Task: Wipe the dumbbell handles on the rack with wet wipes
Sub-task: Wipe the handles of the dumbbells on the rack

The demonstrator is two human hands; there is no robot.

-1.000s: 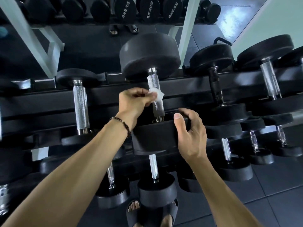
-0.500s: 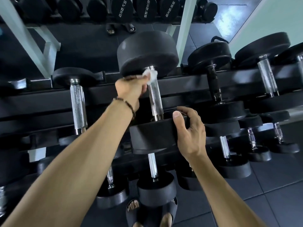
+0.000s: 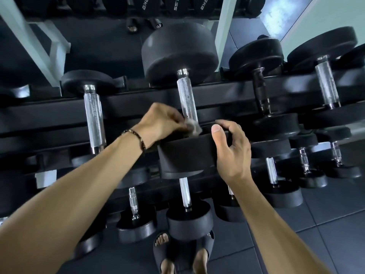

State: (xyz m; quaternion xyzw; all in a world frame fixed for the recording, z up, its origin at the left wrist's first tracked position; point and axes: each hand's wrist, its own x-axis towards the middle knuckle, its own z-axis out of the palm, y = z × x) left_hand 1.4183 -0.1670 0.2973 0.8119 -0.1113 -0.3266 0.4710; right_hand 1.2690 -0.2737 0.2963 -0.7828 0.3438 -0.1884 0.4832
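A big black dumbbell lies on the top tier of the rack (image 3: 217, 97), its knurled silver handle (image 3: 186, 97) running away from me. My left hand (image 3: 160, 121) pinches a crumpled white wet wipe (image 3: 192, 127) against the near end of that handle. My right hand (image 3: 231, 151) grips the rim of the dumbbell's near head (image 3: 185, 155), thumb on top. The far head (image 3: 179, 54) is in plain view.
More dumbbells line the tier: a silver handle (image 3: 94, 119) to the left, a dark handle (image 3: 260, 91) and another silver one (image 3: 326, 86) to the right. Smaller dumbbells (image 3: 185, 194) fill the lower tier. My sandalled feet (image 3: 183, 256) stand on grey floor tiles.
My left hand slid the wipe from the far end of the handle down to its near end. My right hand kept its grip on the near head.
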